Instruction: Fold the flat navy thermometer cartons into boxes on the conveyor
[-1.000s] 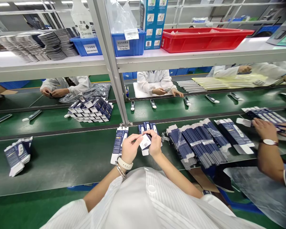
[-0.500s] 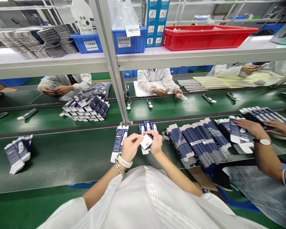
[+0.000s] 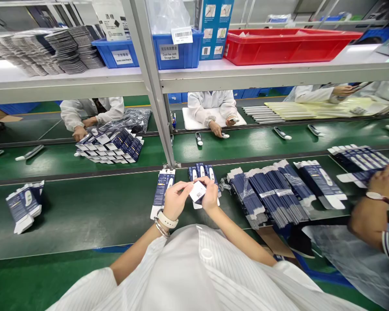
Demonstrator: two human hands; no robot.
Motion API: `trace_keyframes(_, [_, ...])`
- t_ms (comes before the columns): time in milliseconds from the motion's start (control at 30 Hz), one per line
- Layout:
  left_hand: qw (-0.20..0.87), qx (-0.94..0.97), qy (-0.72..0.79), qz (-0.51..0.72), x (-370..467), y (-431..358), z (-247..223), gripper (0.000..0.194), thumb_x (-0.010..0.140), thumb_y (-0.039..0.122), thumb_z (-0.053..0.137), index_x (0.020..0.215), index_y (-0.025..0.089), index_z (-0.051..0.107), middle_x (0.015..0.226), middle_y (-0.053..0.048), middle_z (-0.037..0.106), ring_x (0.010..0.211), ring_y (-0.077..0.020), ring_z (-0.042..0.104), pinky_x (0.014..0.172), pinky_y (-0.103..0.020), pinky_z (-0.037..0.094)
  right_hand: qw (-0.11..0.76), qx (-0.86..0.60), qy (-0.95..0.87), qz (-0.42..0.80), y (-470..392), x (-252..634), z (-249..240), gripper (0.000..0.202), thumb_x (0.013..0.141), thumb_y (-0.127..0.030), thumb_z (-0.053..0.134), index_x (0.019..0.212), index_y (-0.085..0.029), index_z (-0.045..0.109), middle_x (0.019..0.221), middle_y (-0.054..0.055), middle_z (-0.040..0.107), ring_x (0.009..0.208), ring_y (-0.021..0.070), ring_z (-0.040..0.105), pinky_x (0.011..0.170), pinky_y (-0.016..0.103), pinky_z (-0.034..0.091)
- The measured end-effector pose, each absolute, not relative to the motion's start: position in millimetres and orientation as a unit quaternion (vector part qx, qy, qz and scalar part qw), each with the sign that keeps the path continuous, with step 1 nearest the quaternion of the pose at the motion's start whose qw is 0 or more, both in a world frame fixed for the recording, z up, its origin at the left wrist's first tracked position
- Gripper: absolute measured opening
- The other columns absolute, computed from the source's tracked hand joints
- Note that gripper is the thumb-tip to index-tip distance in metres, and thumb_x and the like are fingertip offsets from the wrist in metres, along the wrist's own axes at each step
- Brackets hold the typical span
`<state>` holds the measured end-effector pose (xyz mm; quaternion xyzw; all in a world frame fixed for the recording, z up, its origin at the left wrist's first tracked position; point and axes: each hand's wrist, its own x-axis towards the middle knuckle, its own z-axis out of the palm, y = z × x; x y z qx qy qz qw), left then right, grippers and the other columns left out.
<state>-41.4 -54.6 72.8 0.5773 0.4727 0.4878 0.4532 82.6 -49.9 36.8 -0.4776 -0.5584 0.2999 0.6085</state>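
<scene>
A small carton (image 3: 198, 192) with a white end and a dark printed code is held up in front of me. My right hand (image 3: 210, 196) wraps its far side, fingers closed on the dark-blue body. The fingertips of my left hand (image 3: 175, 201) pinch the carton's left edge by the white end. Beside my left hand, a flat blue-and-white carton (image 3: 162, 190) lies on the green bench. Just beyond my hands stand several blue cartons (image 3: 200, 169) in a row, partly hidden by my fingers.
Bundled flat cartons (image 3: 275, 194) lie to my right, near a co-worker's hand (image 3: 384, 183). Two or so cartons (image 3: 25, 205) rest at left. A metal post (image 3: 155, 86) rises ahead. Beyond it, a belt (image 3: 246, 142) carries white-and-grey devices and stacked cartons (image 3: 112, 147).
The carton's white end has flattened into a squarer face between my fingers. The co-worker's hands at right have moved off the flat cartons. Devices on the belt have shifted left.
</scene>
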Motion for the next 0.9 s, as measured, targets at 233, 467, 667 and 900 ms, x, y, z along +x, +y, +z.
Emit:
trace_keyframes(233, [0.408, 0.641, 0.466, 0.453, -37, -66, 36, 0.075, 0.067, 0.031, 0.072, 0.132, 0.021, 0.036, 0.124, -0.013, 0.050, 0.105, -0.0241, 0.054, 0.085, -0.036, 0.047, 0.612, -0.500, -0.440, 0.426, -39, 79, 34, 0.056, 0.090, -0.054, 0.019, 0.081, -0.018, 0.061, 0.075, 0.005, 0.065, 0.067, 0.0163, 0.060, 0.062, 0.028, 0.047])
trace_keyframes(467, [0.432, 0.634, 0.466, 0.441, -36, -64, 42, 0.058, 0.071, 0.027, 0.068, 0.123, 0.022, 0.043, 0.117, -0.010, 0.054, 0.101, -0.0225, 0.056, 0.080, -0.034, 0.050, 0.605, -0.470, -0.501, 0.403, -48, 82, 32, 0.044, 0.090, -0.049, 0.027, 0.100, -0.021, 0.060, 0.094, 0.005, 0.064, 0.085, 0.0178, 0.060, 0.075, 0.030, 0.046])
trace_keyframes(667, [0.374, 0.654, 0.494, 0.435, -31, -68, 48, 0.053, 0.070, 0.025, 0.068, 0.118, 0.021, 0.046, 0.108, -0.007, 0.057, 0.095, -0.0195, 0.057, 0.073, -0.030, 0.052, 0.602, -0.500, -0.479, 0.397, -45, 84, 29, 0.057, 0.090, -0.054, 0.020, 0.088, -0.019, 0.065, 0.080, 0.005, 0.066, 0.069, 0.0169, 0.060, 0.063, 0.028, 0.045])
trace_keyframes(900, [0.383, 0.656, 0.486, 0.433, -34, -65, 53, 0.058, 0.066, 0.030, 0.072, 0.118, 0.023, 0.048, 0.114, -0.008, 0.057, 0.098, -0.0211, 0.057, 0.074, -0.030, 0.051, 0.602, -0.425, -0.433, 0.520, -44, 89, 40, 0.065, 0.090, -0.056, 0.012, 0.097, -0.020, 0.066, 0.088, 0.006, 0.069, 0.081, 0.0193, 0.065, 0.070, 0.032, 0.050])
